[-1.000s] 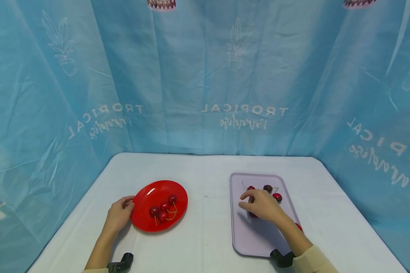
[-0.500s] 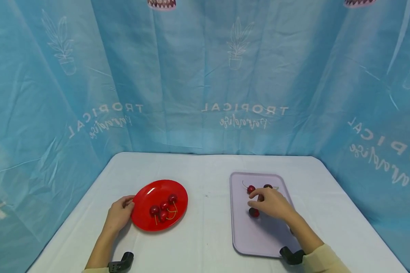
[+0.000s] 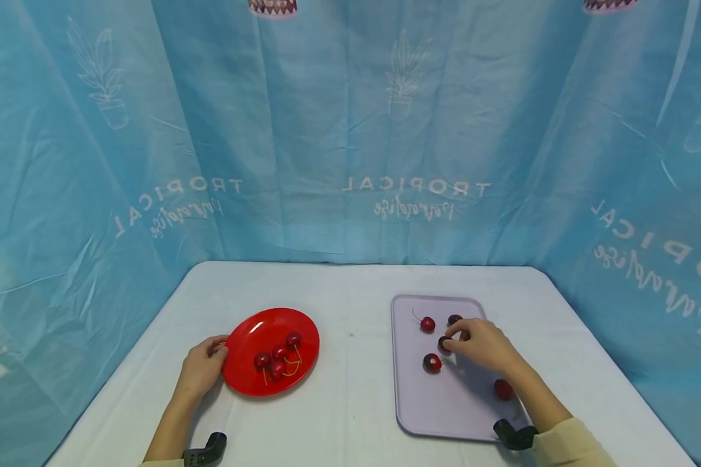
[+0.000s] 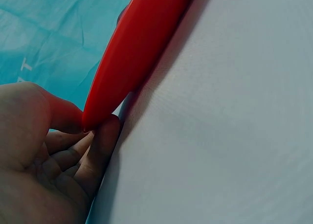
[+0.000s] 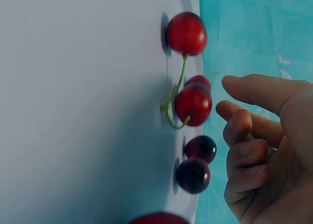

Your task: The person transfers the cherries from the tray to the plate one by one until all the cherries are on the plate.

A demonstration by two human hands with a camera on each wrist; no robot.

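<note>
In the head view my left hand (image 3: 201, 367) holds the left rim of a red plate (image 3: 245, 376). The left wrist view shows thumb and fingers pinching the rim of the plate (image 4: 132, 48), which tilts up in that view. Several cherries (image 3: 277, 370) with stems lie on the plate. Above a pale purple tray (image 3: 415, 408), my right hand (image 3: 483, 346) hovers beside a dark cherry (image 3: 444, 344). In the right wrist view a gap separates that hand's thumb and forefinger (image 5: 254, 89) from a red cherry (image 5: 194, 104), and nothing is between them.
More cherries lie on the tray: one red with a stem (image 3: 427, 324), a dark one (image 3: 454, 320), a two-toned one (image 3: 432, 363) and one by the right forearm (image 3: 504, 389). White cloth (image 3: 350, 311) covers the table; a blue curtain (image 3: 327, 130) stands behind.
My right hand has shifted right over the tray, uncovering cherries that were behind its fingers and now covering others at the right. The left hand and plate have stayed put.
</note>
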